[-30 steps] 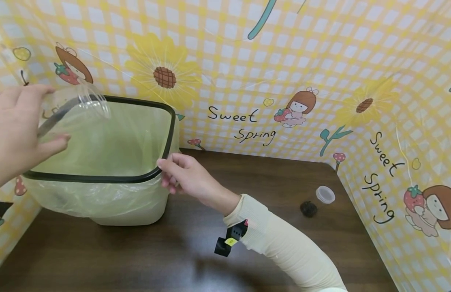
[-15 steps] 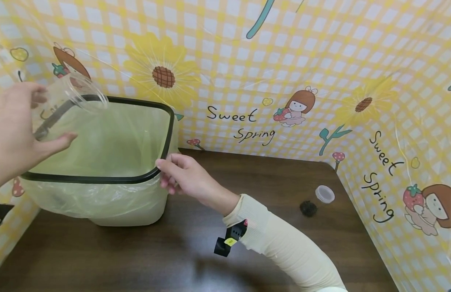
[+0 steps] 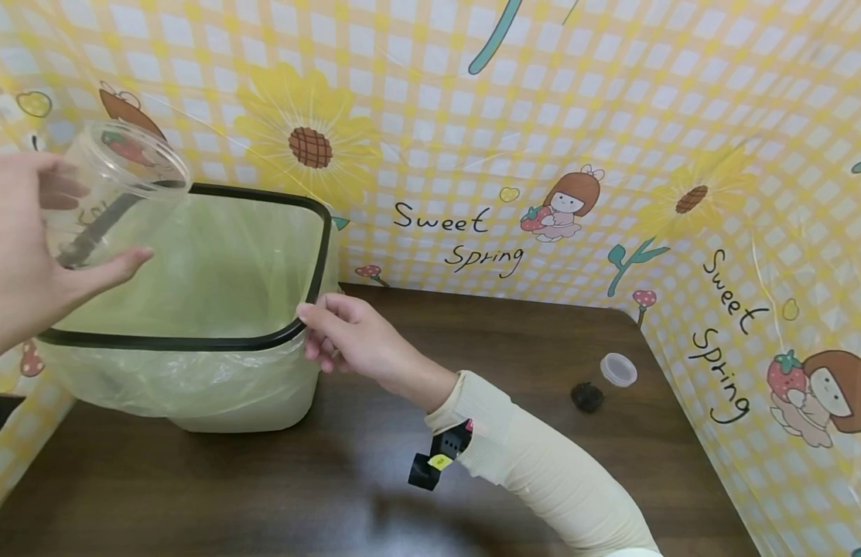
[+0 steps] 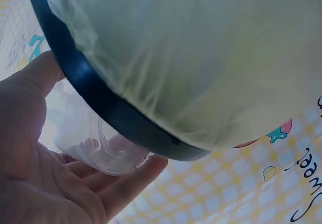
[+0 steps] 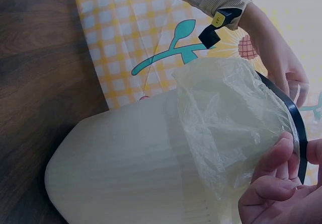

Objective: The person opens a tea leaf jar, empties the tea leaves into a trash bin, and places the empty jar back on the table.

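Note:
A clear plastic jar (image 3: 120,166), tilted with its wide mouth toward the upper right, is held by my left hand (image 3: 26,240) over the left side of a trash bin. In the left wrist view, the fingers curve behind the jar (image 4: 108,156) and the thumb lies on the other side; a few dark specks cling near its bottom. The trash bin has a black rim (image 3: 172,342) and a pale yellow-green bag (image 3: 186,379) folded over it. My right hand (image 3: 357,336) pinches the rim at the bin's front right corner, thumb on top, fingers outside against the bag.
On the right of the dark wooden table (image 3: 416,518) lie a round translucent lid (image 3: 619,370) and a small dark clump (image 3: 587,397). Yellow checked cloth (image 3: 430,116) with printed figures hangs behind and beside the table, close to the bin.
The jar has turned in my left hand's hold, its mouth swinging from sideways and downward to more upright, and shifted slightly left. My right hand stays on the rim.

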`<state>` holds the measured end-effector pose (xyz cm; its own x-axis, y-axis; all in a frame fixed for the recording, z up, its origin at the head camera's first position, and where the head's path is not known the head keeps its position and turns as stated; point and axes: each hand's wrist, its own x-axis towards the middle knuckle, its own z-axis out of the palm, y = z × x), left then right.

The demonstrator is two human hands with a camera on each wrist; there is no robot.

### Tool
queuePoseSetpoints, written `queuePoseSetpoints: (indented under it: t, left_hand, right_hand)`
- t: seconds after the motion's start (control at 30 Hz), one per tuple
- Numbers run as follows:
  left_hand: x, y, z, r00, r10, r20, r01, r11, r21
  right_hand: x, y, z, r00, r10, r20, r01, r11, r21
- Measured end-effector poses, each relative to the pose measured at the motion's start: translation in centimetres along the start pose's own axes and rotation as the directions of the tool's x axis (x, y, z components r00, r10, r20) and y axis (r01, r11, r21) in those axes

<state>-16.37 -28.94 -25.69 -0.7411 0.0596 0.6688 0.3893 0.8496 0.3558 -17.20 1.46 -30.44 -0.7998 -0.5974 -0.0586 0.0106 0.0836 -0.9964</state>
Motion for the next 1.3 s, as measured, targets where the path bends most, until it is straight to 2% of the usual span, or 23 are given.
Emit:
queuePoseSetpoints:
  t: [0.13,0.4,0.7,1.03,1.3]
  left_hand:
    - [-0.3,0.2,0.0,0.999,-0.047,0.011,0.047,0.998,-0.043]
    - [-0.9,0.9,0.0,0.997,-0.077,0.003,0.077,0.989,-0.123]
    - [-1.1,1.5,-0.2,0.998,-0.065,-0.008,0.063,0.986,-0.153]
    - [-1.5,1.9,0.0,0.999,-0.039,-0.02,0.033,0.966,-0.258]
    - [-2.7,1.7,0.4,0.999,-0.045,-0.027,0.034,0.948,-0.317]
  right_hand:
    - [0.0,0.0,0.0,1.0,0.003,-0.007,-0.003,1.0,0.007]
    - [-0.1,0.2,-0.1,1.0,0.0,-0.011,0.0,1.0,0.012]
    - [0.1,0.3,-0.3,1.0,-0.001,0.017,0.001,1.0,0.013]
    - [0.0,0.4,-0.3,1.0,0.002,0.023,-0.002,1.0,0.015]
    - [0.1,0.4,-0.4,0.999,-0.017,0.033,0.016,1.0,0.005]
